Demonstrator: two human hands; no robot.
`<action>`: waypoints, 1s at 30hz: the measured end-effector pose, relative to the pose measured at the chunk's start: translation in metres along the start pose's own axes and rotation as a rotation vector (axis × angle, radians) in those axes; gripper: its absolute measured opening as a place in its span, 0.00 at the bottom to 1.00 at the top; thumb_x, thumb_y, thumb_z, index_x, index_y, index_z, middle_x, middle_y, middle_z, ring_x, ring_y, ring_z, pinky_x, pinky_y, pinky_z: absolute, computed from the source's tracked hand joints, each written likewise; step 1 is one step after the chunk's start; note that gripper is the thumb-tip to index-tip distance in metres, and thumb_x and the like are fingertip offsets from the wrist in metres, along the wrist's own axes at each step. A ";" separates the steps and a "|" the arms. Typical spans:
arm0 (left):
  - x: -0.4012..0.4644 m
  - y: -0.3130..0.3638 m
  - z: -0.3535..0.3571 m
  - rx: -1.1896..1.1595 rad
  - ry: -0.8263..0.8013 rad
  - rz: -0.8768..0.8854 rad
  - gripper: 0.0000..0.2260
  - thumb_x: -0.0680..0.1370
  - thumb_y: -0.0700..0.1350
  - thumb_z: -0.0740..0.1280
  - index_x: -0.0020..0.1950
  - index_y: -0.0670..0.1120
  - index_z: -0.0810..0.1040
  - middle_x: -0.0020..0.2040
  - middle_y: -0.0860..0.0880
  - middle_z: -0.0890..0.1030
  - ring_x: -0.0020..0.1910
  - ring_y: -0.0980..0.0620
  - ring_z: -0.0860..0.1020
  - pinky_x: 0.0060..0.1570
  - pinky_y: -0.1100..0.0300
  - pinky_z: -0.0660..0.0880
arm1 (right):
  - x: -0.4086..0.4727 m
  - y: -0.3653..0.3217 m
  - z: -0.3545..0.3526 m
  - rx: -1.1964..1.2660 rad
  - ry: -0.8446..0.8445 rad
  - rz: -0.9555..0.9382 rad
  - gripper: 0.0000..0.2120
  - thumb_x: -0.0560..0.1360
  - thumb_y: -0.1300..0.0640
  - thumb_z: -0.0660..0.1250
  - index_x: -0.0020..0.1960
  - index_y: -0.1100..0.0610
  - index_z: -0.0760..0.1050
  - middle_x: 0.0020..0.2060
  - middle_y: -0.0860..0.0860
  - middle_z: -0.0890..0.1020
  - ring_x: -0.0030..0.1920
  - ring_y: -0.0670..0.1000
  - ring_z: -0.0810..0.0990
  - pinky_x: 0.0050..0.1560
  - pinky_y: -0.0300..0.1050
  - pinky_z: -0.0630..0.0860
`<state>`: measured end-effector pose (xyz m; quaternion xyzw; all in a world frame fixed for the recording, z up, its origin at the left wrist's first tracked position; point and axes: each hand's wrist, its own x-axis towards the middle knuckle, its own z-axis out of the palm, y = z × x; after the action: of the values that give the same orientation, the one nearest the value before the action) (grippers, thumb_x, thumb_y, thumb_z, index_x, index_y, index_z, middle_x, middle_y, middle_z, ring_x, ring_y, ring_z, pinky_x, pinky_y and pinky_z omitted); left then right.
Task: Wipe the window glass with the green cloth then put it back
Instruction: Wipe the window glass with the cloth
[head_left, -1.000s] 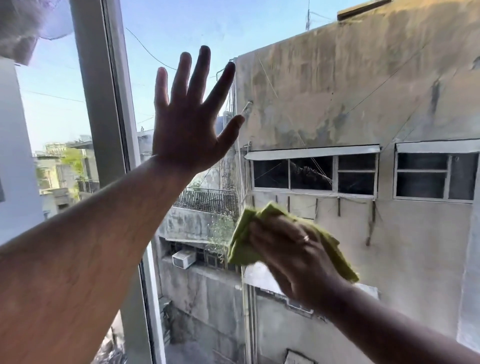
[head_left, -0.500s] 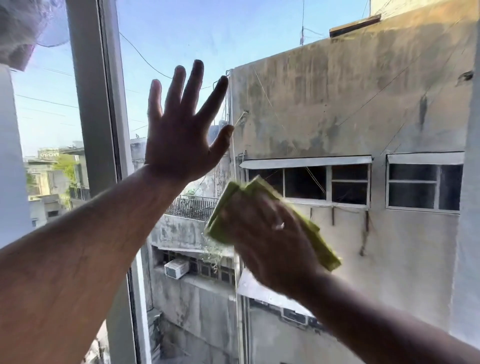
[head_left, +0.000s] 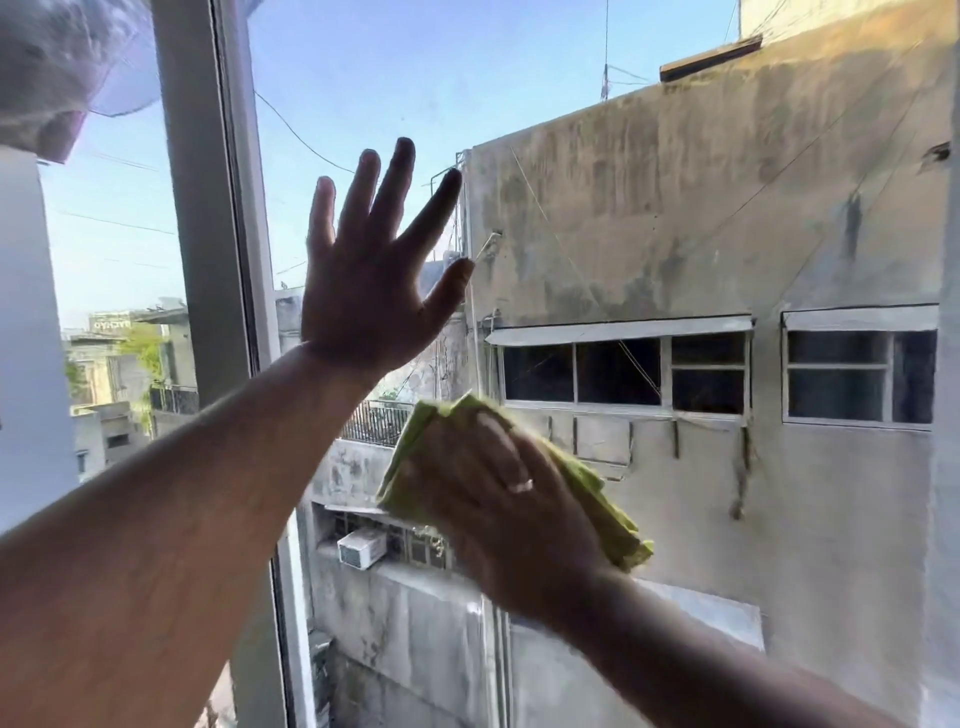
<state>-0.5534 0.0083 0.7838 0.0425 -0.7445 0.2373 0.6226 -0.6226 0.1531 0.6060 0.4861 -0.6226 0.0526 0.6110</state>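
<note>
The window glass fills most of the view, bounded on the left by a grey vertical frame post that runs from the top edge down behind the left forearm. To the right of the post the pane is unbroken across to the right edge of view, with bare glass above both hands and to the right of the cloth. A stained concrete building stands beyond the pane, and an air-conditioner unit sits on a ledge below it.

The left hand is raised flat toward the pane just right of the post, fingers spread wide and pointing up, thumb out to the right; it grasps nothing. Whether the palm presses the glass cannot be told from this side.

The right hand sits lower and to the right, palm toward the pane, fingers laid over the green cloth and holding it against the glass. A ring shows on one finger. The cloth is bunched, its edges showing above the fingertips and trailing out below right of the hand.
</note>
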 end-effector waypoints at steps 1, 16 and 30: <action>0.000 0.000 -0.001 -0.006 -0.007 -0.002 0.30 0.82 0.65 0.50 0.82 0.54 0.57 0.83 0.42 0.55 0.82 0.39 0.55 0.78 0.36 0.51 | -0.004 0.008 -0.003 0.011 -0.046 -0.164 0.26 0.80 0.49 0.61 0.78 0.44 0.63 0.79 0.49 0.65 0.80 0.57 0.57 0.80 0.55 0.52; 0.004 -0.004 0.001 -0.005 -0.040 -0.038 0.34 0.81 0.64 0.47 0.83 0.47 0.50 0.83 0.43 0.54 0.81 0.37 0.54 0.77 0.36 0.48 | 0.005 0.073 -0.011 0.004 -0.089 -0.194 0.25 0.81 0.51 0.59 0.78 0.48 0.64 0.79 0.51 0.64 0.81 0.58 0.58 0.80 0.60 0.54; 0.018 0.044 0.012 0.093 -0.045 0.079 0.32 0.81 0.65 0.48 0.83 0.53 0.54 0.83 0.43 0.53 0.81 0.37 0.56 0.77 0.36 0.49 | -0.009 0.159 -0.046 -0.119 0.216 0.535 0.39 0.76 0.55 0.59 0.83 0.48 0.46 0.82 0.56 0.53 0.81 0.63 0.51 0.78 0.62 0.58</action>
<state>-0.5843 0.0462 0.7863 0.0473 -0.7476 0.2953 0.5930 -0.6985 0.2710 0.6941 0.2598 -0.6621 0.2266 0.6654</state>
